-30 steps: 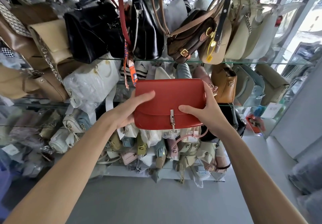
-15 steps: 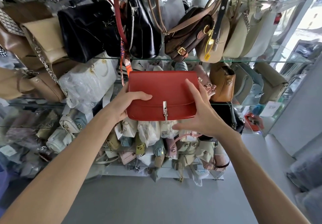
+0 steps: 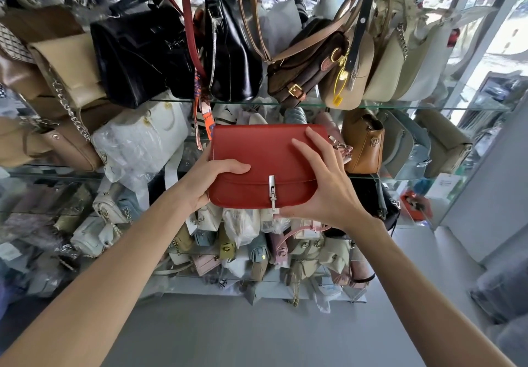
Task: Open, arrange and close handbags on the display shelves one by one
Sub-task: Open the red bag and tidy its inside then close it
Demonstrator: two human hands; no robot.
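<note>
A red flap handbag (image 3: pixel 257 152) with a silver clasp (image 3: pixel 272 192) is held in front of the glass display shelves (image 3: pixel 428 107), its flap down over the front. My left hand (image 3: pixel 211 179) grips its left edge, thumb across the front. My right hand (image 3: pixel 323 184) holds the right side, fingers spread over the flap and thumb under the bottom edge beside the clasp. The bag's red strap (image 3: pixel 188 24) runs up out of view.
Black bags (image 3: pixel 137 52), a brown bag (image 3: pixel 308 64) and beige bags (image 3: pixel 400 61) crowd the upper shelf. A plastic-wrapped white bag (image 3: pixel 140 141) sits left of the red one, a tan bag (image 3: pixel 365 144) to its right. Small bags fill lower shelves. Grey floor (image 3: pixel 257 332) lies below.
The red bag has moved up and away from me, toward the shelf. My right fingers shifted from the bag's right edge to spread over the flap's front.
</note>
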